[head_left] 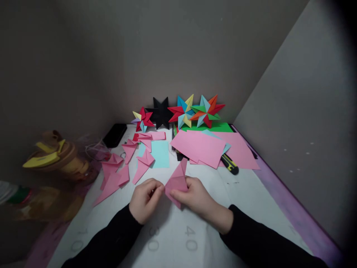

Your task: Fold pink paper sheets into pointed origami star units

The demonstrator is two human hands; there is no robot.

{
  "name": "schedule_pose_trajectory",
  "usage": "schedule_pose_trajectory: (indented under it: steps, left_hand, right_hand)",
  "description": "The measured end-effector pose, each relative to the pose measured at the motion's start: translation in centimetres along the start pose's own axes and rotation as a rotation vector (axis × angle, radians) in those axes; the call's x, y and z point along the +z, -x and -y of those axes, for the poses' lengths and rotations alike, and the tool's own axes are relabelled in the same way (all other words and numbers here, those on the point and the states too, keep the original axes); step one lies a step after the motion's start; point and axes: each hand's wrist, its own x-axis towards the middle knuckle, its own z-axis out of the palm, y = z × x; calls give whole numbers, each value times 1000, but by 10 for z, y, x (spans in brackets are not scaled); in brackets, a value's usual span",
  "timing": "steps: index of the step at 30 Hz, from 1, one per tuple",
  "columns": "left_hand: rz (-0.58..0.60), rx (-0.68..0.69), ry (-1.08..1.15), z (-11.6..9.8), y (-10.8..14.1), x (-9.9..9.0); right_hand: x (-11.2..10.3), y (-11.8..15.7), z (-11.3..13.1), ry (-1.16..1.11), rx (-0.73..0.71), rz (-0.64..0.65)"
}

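Observation:
A folded piece of pink paper [177,183] is held above the white table, one narrow point sticking up and another pointing down. My right hand [196,195] grips its right side, thumb across the front and fingers behind. At its left corner my left hand [146,197] is closed in a pinch, the fingertips at the paper's edge. Several more folded pink paper pieces [145,162] lie to the left, some over a light blue sheet [161,154]. Beyond my right hand is a stack of pink paper sheets [199,147].
A yellow-and-black cutter knife [230,165] lies by the sheets. Folded paper stars, one black [161,113] and several multicoloured [208,111], lean against the wall. A black phone [115,135] lies at the back left. A lidded brown cup [64,160] and a blurred bottle [41,203] stand left.

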Motion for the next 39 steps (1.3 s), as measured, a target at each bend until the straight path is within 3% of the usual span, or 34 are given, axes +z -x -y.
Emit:
schedule_pose_trajectory:
  steps: [3,8,15,22,27,32,35,39]
  left_hand:
    - [-68,-20,9,2,-1,-4]
    - [83,27,-13,5,2,1]
    - [95,46,91,2,0,2]
    - [-11,21,172,-4,3,8]
    - [-83,68,182,-8,6,8]
    - [-139,193,145,-17,9,4]
    - [-119,299,119,-24,14,1]
    - [-98,426,77,-37,28,-9]
  right_hand:
    - [-1,0,0,13,26,-23]
    - [0,2,2,9,-34,19]
    - [2,4,5,30,-84,43]
    - [3,5,4,85,-179,53]
    - [3,6,7,210,-332,60]
    - [3,8,1,450,-578,8]
    - [2,9,-4,585,-721,-22]
    - [-2,7,-10,711,-804,-76]
